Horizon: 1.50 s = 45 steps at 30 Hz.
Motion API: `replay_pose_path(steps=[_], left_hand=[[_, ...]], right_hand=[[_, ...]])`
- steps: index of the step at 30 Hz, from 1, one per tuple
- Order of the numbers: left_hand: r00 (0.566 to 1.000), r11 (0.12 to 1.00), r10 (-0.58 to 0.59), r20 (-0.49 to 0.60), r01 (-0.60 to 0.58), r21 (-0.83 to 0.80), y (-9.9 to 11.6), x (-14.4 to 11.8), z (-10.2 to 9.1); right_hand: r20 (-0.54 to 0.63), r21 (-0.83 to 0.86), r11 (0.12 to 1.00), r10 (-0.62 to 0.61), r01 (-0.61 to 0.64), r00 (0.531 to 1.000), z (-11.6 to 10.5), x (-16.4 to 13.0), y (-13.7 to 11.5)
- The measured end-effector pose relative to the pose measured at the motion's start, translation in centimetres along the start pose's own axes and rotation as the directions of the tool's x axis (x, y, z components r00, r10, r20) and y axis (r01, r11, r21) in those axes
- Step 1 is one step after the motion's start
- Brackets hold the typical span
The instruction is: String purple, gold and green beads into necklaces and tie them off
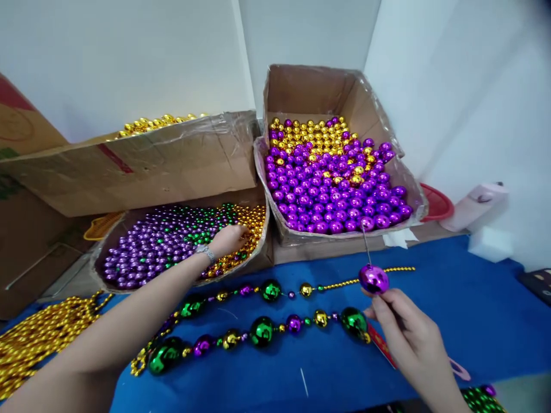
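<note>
My left hand (pixel 230 240), a bracelet at its wrist, reaches into a low box (pixel 101 269) of small beads. Its fingers curl down at the small gold beads (pixel 253 221); whatever they pinch is hidden. My right hand (pixel 407 327) is closed on a shiny purple bead (pixel 373 279), held up over the table. A thin needle (pixel 367 246) stands up out of that bead. Just left of the right hand, a strand of green, gold and purple beads (pixel 262 331) lies on the blue cloth (pixel 241 378), ending near a large green bead (pixel 353 321).
Behind the cloth stands a carton (pixel 312 89) of larger purple and gold beads. A carton flap (pixel 172 172) rises behind the small-bead box. Gold bead strings (pixel 47 338) lie at left. A second strand (pixel 271 290) runs behind the first. At right are a white block (pixel 491 244) and a red basin (pixel 437 202).
</note>
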<state>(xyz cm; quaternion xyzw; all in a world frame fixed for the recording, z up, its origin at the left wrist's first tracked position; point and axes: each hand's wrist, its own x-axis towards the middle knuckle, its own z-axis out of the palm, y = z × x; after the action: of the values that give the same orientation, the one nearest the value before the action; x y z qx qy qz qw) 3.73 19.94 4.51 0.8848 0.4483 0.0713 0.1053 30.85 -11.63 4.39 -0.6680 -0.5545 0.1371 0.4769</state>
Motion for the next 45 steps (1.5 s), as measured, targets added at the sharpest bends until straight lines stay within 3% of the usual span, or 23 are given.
replay_pose_path(steps=[4,7,9,10,11,13,14,16,20,25,34,41,45], left_hand=[[1.000,1.000,0.007,0.002,-0.007,0.008,0.6,0.7,0.3],[0.999,0.999,0.011,-0.041,-0.013,-0.051,1.8,0.0,-1.4],[0.996,0.979,-0.013,-0.093,-0.007,-0.203,3.4,-1.3,-3.0],[0.988,0.908,-0.066,-0.137,0.003,-0.419,4.5,-2.2,-3.8],[0.985,0.780,-0.107,-0.138,-0.003,-0.626,5.7,-3.1,-4.5],[0.989,0.438,-0.132,-0.065,0.000,-0.899,8.2,-5.0,-5.2],[0.993,0.293,-0.117,-0.015,0.020,-0.956,9.4,-5.8,-5.2],[0.994,0.093,-0.089,0.063,0.071,-0.993,11.4,-6.9,-4.6],[0.983,-0.086,-0.070,0.169,0.163,-0.983,13.1,-7.5,-2.4],[0.975,-0.145,-0.064,0.212,0.201,-0.969,13.7,-7.6,-1.1],[0.982,-0.118,-0.058,0.179,0.171,-0.978,14.0,-8.0,-1.0],[0.987,-0.075,-0.055,0.148,0.144,-0.987,14.4,-8.1,-1.1],[0.991,0.027,-0.099,0.089,0.092,-0.995,15.0,-8.0,-1.3]], right_hand=[[-0.010,0.006,1.000,0.013,-0.013,1.000,-0.3,-0.2,-0.4],[-0.009,-0.003,1.000,0.022,-0.022,1.000,-0.6,-0.3,-0.6],[-0.006,-0.001,1.000,0.028,-0.028,1.000,-0.6,-0.3,-0.9],[-0.003,0.008,1.000,0.029,-0.029,1.000,-0.6,-0.3,-1.0],[0.003,0.020,0.999,0.026,-0.026,1.000,-0.4,-0.3,-1.2],[0.032,0.051,0.999,0.002,-0.004,1.000,0.2,-0.4,-1.5],[0.057,0.063,0.998,-0.016,0.013,0.998,0.6,-0.4,-1.5],[0.115,0.072,0.996,-0.064,0.056,0.991,1.5,-0.7,-1.5],[0.217,0.035,0.993,-0.118,0.113,0.969,3.0,-1.4,-1.1],[0.245,-0.005,0.990,-0.134,0.140,0.960,3.4,-1.8,-0.6],[0.242,-0.031,0.987,-0.144,0.156,0.960,3.6,-1.9,-0.4],[0.245,-0.104,0.982,-0.128,0.157,0.961,3.3,-1.8,-0.6],[0.238,-0.150,0.977,-0.110,0.149,0.965,2.8,-1.6,-0.8]])
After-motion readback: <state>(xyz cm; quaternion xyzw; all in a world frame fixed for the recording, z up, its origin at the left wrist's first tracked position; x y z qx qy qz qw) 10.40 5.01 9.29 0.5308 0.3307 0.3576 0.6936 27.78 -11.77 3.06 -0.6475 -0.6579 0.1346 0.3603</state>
